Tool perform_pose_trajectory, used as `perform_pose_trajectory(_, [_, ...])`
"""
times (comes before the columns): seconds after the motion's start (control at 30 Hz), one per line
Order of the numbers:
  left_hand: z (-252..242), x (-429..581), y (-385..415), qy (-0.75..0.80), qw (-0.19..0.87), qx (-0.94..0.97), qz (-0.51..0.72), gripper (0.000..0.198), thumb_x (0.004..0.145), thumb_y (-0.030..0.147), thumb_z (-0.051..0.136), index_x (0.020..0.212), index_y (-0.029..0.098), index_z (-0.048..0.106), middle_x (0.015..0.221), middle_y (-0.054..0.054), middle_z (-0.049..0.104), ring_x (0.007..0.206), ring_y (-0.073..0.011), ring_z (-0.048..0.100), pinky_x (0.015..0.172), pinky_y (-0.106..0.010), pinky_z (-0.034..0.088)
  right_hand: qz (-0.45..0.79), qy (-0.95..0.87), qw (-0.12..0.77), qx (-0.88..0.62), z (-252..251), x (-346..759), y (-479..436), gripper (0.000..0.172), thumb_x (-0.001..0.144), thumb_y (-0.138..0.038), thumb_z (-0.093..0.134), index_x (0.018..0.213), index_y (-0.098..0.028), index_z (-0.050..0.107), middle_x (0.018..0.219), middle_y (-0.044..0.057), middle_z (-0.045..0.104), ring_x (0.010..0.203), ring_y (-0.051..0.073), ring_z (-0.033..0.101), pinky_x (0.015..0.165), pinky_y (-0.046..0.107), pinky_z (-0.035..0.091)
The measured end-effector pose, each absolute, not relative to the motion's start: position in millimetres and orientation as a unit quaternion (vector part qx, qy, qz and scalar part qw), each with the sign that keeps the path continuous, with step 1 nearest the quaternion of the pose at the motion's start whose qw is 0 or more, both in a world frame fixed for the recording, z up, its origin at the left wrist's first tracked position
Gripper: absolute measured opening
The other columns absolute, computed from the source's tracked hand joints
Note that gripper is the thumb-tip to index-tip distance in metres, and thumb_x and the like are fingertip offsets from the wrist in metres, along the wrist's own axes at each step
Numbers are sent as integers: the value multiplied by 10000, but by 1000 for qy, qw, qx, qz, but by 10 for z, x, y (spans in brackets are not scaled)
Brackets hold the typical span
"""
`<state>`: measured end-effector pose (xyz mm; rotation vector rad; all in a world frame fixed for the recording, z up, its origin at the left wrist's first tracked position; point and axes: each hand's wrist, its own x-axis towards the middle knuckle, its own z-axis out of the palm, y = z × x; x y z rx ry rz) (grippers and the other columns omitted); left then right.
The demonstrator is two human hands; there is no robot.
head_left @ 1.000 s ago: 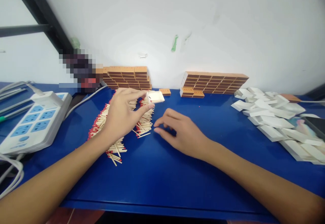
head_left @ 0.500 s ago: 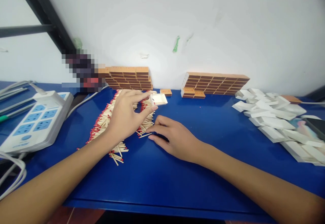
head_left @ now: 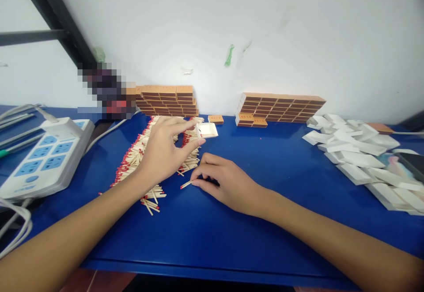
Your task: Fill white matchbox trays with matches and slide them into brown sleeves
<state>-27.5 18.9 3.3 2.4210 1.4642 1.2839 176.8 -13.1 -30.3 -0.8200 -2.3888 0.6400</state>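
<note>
A small white matchbox tray (head_left: pixel 208 130) is pinched at its left end between the thumb and fingers of my left hand (head_left: pixel 164 145). A little of what looks like matches shows inside it. My right hand (head_left: pixel 225 178) is closed, with thumb and forefinger gripping red-tipped matches (head_left: pixel 186 185) just above the blue table (head_left: pixel 212 234); their number is hard to make out. Under and around my left hand lies a pile of loose matches (head_left: pixel 132 157), mostly with red heads toward the left. A smaller heap (head_left: pixel 190 150) sits just right of it, partly hidden.
Brown and orange matchboxes stand stacked against the wall, in a left stack (head_left: pixel 168 100) and a right stack (head_left: pixel 281 106). One matchbox (head_left: pixel 216 119) lies between them. White trays (head_left: pixel 357 150) are heaped at right. A power strip (head_left: pixel 49 155) with cables occupies the left.
My right hand has closed on matches at the edge of the smaller heap and drawn them slightly toward me. My left hand and the tray have stayed nearly still.
</note>
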Motion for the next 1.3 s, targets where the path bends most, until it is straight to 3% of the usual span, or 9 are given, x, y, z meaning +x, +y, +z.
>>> perform_pose_trajectory(0.43, [32,-290,206,464,16,788,405,364,892,475,823,1190,267,811,1071,-35,800,1063,-268,656,963,-427,500,169,-917,210,-296,-234,1781,-154,133,1068,-221,600,962,-190,674,1014,55,647,890,176,616,820,319,502])
perform_pose_trajectory(0.53, [34,-298,215,459,18,794,399,349,908,450,815,1194,250,812,1100,-46,799,1071,-267,650,966,-430,499,146,-897,257,-328,-156,1893,-90,133,1087,-233,560,1014,-199,666,1013,58,639,884,181,611,801,320,499])
perform_pose_trajectory(0.7, [18,-272,195,433,48,809,394,416,848,407,884,1231,266,801,1104,-53,791,1084,-275,645,1021,-471,483,60,-806,413,-419,-63,2095,106,95,1064,-231,579,998,-206,642,974,61,628,854,192,595,763,332,482])
perform_pose_trajectory(1.1, [-6,-207,143,388,51,826,405,396,849,373,886,1215,248,800,1134,-48,788,1098,-252,654,1002,-431,491,16,-827,385,-409,-123,2086,120,108,1059,-183,546,992,-198,630,987,75,622,881,202,605,759,336,490])
perform_pose_trajectory(1.3, [-11,-218,162,409,51,812,413,401,849,407,883,1210,247,809,1119,-55,795,1082,-261,663,1005,-435,491,15,-816,431,-385,-99,2079,111,85,1044,-189,594,1001,-182,666,929,45,615,826,170,599,724,302,485])
